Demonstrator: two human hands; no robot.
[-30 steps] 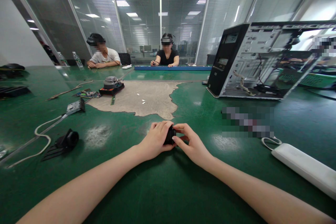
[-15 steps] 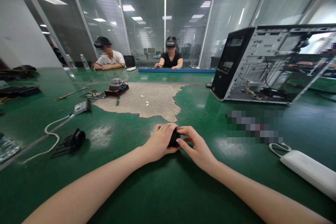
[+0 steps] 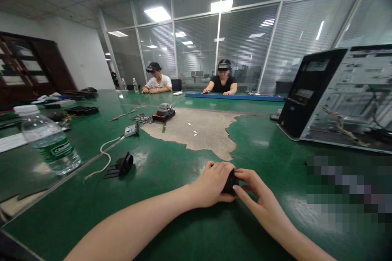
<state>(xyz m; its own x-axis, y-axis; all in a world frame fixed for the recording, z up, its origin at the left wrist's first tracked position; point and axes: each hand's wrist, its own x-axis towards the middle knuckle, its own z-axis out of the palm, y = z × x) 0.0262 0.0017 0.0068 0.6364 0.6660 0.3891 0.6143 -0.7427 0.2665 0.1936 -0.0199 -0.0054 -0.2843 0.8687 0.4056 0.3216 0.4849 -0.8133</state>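
Low over the green table (image 3: 183, 224), my left hand (image 3: 211, 183) is wrapped round a small black part (image 3: 230, 183), gripping it from the left. Most of that part is hidden under the fingers, so its exact kind does not show. From the right, my right hand (image 3: 255, 189) pinches the part's right edge between thumb and fingertips. Farther left on the table lies a black plastic piece (image 3: 124, 165) with a round end and several prongs.
An opened computer case (image 3: 321, 94) stands at the right. At the left are a water bottle (image 3: 50, 142), a white cable (image 3: 105, 155) and a metal bracket (image 3: 131, 130). A black-and-silver device (image 3: 164, 113) sits beyond, near a bare patch (image 3: 199, 124). Two people sit across the table.
My view has swung to the left and tilted up, so everything sits farther right and lower. The bottle has come into full view. Both hands keep the same hold on the black part.
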